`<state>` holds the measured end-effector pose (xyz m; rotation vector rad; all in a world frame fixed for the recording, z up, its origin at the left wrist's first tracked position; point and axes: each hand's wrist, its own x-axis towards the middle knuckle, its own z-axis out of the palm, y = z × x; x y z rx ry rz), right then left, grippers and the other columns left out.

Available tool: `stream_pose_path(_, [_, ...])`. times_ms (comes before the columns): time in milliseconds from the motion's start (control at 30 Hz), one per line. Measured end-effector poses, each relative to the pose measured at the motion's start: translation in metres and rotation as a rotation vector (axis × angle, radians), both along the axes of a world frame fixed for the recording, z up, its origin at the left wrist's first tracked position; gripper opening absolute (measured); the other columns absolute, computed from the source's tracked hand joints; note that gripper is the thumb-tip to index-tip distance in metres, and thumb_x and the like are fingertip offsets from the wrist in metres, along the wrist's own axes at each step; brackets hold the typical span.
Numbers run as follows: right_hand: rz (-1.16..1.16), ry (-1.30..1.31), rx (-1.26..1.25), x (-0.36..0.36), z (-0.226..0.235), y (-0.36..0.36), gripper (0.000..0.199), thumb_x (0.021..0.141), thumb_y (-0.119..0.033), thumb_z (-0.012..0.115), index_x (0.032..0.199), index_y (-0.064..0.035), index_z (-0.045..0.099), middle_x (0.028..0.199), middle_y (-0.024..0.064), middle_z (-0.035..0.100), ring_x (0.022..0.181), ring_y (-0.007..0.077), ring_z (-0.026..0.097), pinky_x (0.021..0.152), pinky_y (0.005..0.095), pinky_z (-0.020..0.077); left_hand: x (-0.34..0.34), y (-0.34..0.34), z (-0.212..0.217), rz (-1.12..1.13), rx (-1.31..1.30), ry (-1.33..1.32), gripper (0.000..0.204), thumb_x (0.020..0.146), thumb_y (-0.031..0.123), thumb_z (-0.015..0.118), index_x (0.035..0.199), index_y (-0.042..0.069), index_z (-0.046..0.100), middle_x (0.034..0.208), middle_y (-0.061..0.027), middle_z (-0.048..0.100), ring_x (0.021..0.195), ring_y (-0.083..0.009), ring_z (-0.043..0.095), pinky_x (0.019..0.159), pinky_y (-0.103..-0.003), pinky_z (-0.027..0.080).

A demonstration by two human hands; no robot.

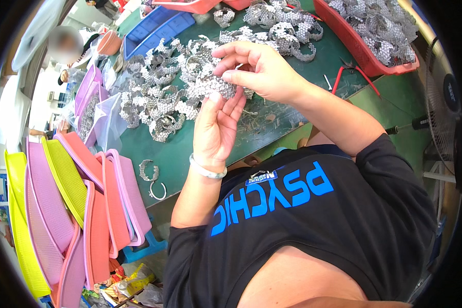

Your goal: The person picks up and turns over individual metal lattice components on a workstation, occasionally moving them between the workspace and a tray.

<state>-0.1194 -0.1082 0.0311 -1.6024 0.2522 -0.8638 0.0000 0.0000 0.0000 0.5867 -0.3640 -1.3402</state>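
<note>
A perforated metal strip (pixel 218 88) is pinched between the right hand (pixel 264 69) at 12 o'clock and the left hand (pixel 215 128), fingers closed on it; it should be gripped firmly, sharp edges avoided.

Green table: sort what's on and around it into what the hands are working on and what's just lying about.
In hand:
- left hand and right hand, both on one silver perforated strip
- pile of silver strips on the green table

Lying about:
- red-handled pliers
- red tray of strips
- stacked pink and yellow baskets
- blue trays
- fan
</note>
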Motion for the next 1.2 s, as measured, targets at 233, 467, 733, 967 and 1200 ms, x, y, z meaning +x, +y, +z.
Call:
stream_pose_path(233, [-0.016, -0.052, -0.053, 0.002, 0.004, 0.001, 0.030, 0.076, -0.002, 0.059, 0.106, 0.0016, 0.056, 0.083, 0.0070, 0.064, 0.077, 0.0096, 0.058, 0.070, 0.0234, 0.0467, -0.005, 0.000, 0.002, 0.007, 0.012, -0.005, 0.020, 0.087, 0.010, 0.054, 0.105, 0.003, 0.050, 0.104, -0.0091, 0.057, 0.109, -0.0306, 0.052, 0.098, -0.043, 0.039])
stream_pose_path(467, [-0.008, -0.068, -0.098, 0.002, 0.005, -0.001, 0.031, 0.075, 0.000, 0.058, 0.105, 0.0021, 0.056, 0.078, 0.0047, 0.063, 0.073, 0.0078, 0.057, 0.068, 0.0219, 0.0464, -0.006, 0.000, 0.000, 0.006, 0.006, -0.022, 0.024, 0.086, 0.011, 0.055, 0.108, 0.004, 0.048, 0.104, -0.0096, 0.057, 0.108, -0.0298, 0.053, 0.097, -0.043, 0.039])
stream_pose_path(733, [-0.017, -0.065, -0.132, 0.001, 0.005, -0.002, 0.030, 0.074, 0.000, 0.059, 0.104, 0.0020, 0.057, 0.076, 0.0038, 0.062, 0.071, 0.0078, 0.057, 0.067, 0.0220, 0.0466, -0.008, 0.000, 0.002, 0.022, 0.007, -0.095, 0.030, 0.086, 0.012, 0.056, 0.113, 0.004, 0.045, 0.108, -0.0088, 0.056, 0.105, -0.0270, 0.054, 0.095, -0.040, 0.041])
stream_pose_path(967, [-0.106, -0.027, -0.263, -0.003, 0.002, -0.002, 0.031, 0.073, -0.003, 0.059, 0.104, -0.0051, 0.060, 0.075, 0.0046, 0.064, 0.068, 0.0099, 0.059, 0.064, 0.0227, 0.0472, -0.006, 0.001, -0.005, 0.077, -0.038, -0.260, 0.026, 0.086, 0.015, 0.056, 0.108, 0.004, 0.052, 0.111, -0.0102, 0.056, 0.105, -0.0259, 0.054, 0.097, -0.040, 0.040])
stream_pose_path(1200, [-0.169, -0.012, -0.466, -0.007, 0.004, -0.002, 0.035, 0.073, -0.003, 0.059, 0.107, -0.0060, 0.058, 0.078, 0.0052, 0.064, 0.073, 0.0144, 0.062, 0.068, 0.0263, 0.0485, -0.002, 0.000, -0.008, 0.103, -0.057, -0.273, 0.033, 0.081, 0.003, 0.060, 0.111, 0.004, 0.046, 0.109, -0.0079, 0.055, 0.099, -0.0200, 0.055, 0.094, -0.037, 0.041])
